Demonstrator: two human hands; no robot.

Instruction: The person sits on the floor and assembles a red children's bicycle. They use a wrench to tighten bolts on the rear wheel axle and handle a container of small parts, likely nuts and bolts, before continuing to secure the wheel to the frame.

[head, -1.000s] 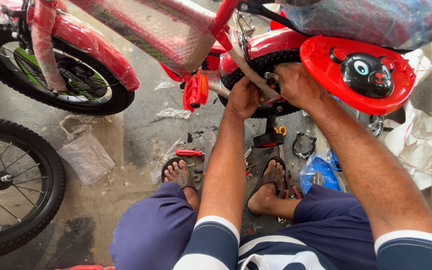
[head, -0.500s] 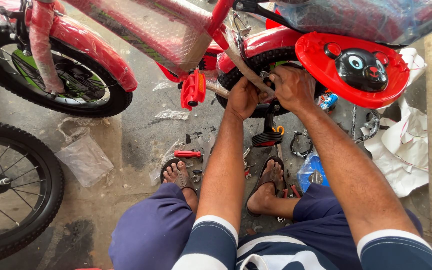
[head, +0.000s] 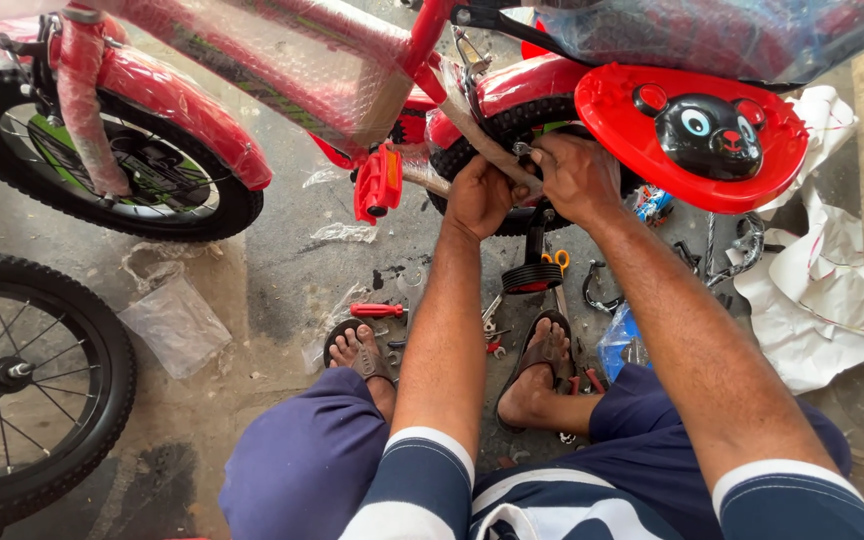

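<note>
Head view, left hand: the left hand [head: 479, 196] is closed in a fist around the wrapped chain stay [head: 482, 135] of the red child's bicycle [head: 352, 60], just in front of the rear wheel [head: 512, 125].
Head view, right hand: the right hand [head: 579, 175] sits just beside the left hand, touching or nearly touching it, fingers curled narrow on a small metal part [head: 524, 150] at the stay; whether this is a tool or a fitting cannot be told.
Bicycle position: the frame runs above both hands, wrapped in clear plastic film; the front wheel [head: 102, 160] with its red mudguard stands well to the left of the left hand.
Pedal: a red pedal [head: 377, 183] hangs just left of the left hand.
Chain cover: a red guard plate with a black bear-face badge [head: 697, 135] lies immediately right of the right hand.
Below the hands: a black training wheel [head: 532, 275] on its strut stands under the two hands, near the person's sandalled feet.
Floor: the concrete floor [head: 252, 290] carries a red-handled screwdriver [head: 377, 310], scattered small tools and clear plastic scraps below the left hand.
Second wheel: a separate spoked black wheel [head: 22, 380] lies far left, well apart from both hands.
Right side: white wrapping paper [head: 812, 300] lies beyond the right forearm.
</note>
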